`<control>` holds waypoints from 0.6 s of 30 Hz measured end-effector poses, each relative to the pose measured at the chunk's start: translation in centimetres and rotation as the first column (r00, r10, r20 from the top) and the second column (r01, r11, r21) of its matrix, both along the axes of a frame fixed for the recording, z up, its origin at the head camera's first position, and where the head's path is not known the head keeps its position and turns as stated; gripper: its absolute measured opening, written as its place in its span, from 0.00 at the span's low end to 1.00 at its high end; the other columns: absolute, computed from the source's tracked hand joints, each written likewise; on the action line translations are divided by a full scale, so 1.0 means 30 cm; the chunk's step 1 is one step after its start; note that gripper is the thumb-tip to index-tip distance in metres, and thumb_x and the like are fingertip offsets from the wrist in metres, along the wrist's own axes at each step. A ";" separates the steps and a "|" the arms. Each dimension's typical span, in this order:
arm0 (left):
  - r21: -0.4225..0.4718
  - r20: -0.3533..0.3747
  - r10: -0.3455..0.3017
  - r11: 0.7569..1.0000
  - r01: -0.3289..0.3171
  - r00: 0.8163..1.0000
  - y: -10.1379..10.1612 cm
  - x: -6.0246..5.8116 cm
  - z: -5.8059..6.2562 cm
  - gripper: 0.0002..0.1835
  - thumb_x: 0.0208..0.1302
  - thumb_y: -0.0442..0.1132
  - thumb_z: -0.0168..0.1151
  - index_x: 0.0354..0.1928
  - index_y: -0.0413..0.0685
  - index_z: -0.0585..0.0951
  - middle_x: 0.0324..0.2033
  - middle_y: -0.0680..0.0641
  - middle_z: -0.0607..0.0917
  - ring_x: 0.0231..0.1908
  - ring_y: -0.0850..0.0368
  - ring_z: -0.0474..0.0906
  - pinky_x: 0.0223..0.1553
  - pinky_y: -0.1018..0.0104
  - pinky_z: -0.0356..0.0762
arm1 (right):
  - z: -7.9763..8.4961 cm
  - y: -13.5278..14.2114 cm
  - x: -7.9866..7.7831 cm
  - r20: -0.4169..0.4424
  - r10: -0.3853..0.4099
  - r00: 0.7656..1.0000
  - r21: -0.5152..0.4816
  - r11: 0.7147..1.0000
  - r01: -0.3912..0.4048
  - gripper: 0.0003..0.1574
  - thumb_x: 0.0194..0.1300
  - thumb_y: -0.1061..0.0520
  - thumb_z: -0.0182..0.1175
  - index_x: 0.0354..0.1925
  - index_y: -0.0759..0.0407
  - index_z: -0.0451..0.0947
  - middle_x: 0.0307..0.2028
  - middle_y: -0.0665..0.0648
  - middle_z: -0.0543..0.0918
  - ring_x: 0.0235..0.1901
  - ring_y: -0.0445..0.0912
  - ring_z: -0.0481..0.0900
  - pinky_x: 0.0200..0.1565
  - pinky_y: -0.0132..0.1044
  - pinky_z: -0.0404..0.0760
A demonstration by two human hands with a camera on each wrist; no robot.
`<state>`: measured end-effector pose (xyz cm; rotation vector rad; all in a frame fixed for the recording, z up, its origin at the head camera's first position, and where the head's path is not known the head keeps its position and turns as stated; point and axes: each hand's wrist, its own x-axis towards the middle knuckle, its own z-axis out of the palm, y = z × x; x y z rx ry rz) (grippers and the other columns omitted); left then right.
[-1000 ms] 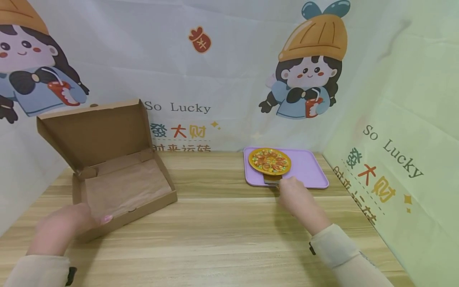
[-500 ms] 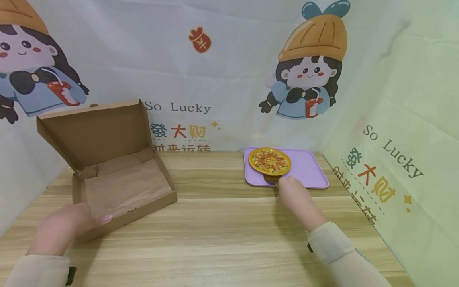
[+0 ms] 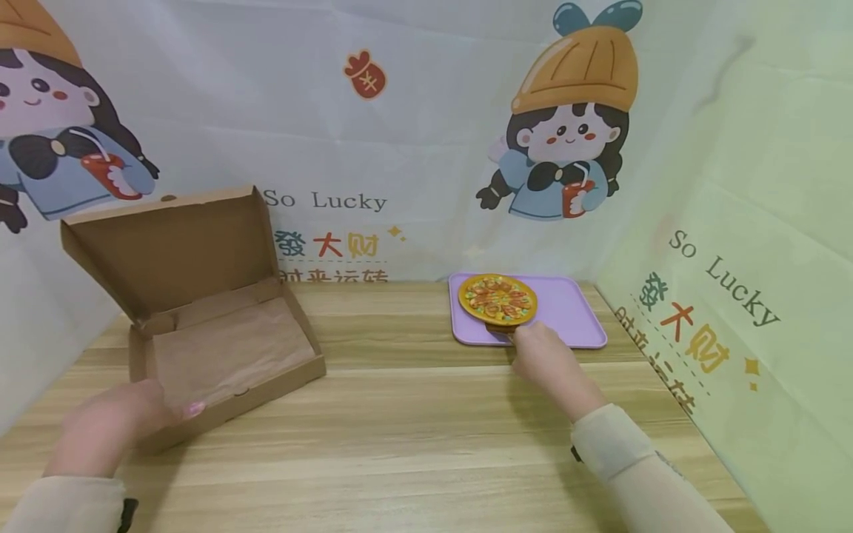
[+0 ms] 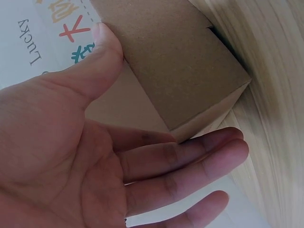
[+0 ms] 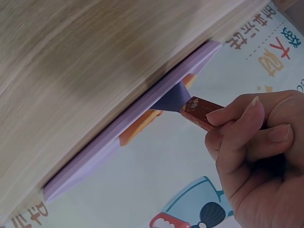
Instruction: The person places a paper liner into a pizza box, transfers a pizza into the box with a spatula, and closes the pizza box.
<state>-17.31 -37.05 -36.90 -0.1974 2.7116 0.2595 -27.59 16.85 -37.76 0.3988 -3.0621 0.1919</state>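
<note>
My right hand [image 3: 543, 355] grips the brown wooden handle [image 5: 202, 113] of a spatula. Its flat metal blade [image 5: 172, 99] reaches over the near rim of a lilac tray [image 3: 573, 318], with the front part hidden under a round pizza [image 3: 498, 300] with a golden rim and mixed toppings. At the left, my left hand [image 3: 120, 422] rests on the near left corner of an open cardboard box [image 3: 280, 389]. Its thumb lies at the front rim and its fingers stretch out past the corner in the left wrist view.
The box's lid [image 3: 180, 252] stands raised at the back, and brown paper [image 3: 233, 348] lines its floor. A printed cloth [image 3: 426, 148] hangs behind and to the right of the wooden table [image 3: 400, 414], close to the tray.
Less of the spatula's blade shows in front of the pizza, and the right hand has moved slightly forward. The left hand stays at the box; the head view has shifted a little.
</note>
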 end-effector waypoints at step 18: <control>-0.005 0.025 0.013 1.000 -0.013 1.000 0.008 0.000 0.008 0.62 0.70 0.80 0.50 0.63 0.14 0.70 0.58 0.12 0.74 0.58 0.12 0.74 0.54 0.20 0.75 | 0.006 -0.011 -0.021 0.050 -0.023 0.998 -0.018 1.000 0.024 0.05 0.62 0.70 0.65 0.37 0.67 0.85 0.33 0.61 0.88 0.29 0.49 0.81 0.30 0.38 0.82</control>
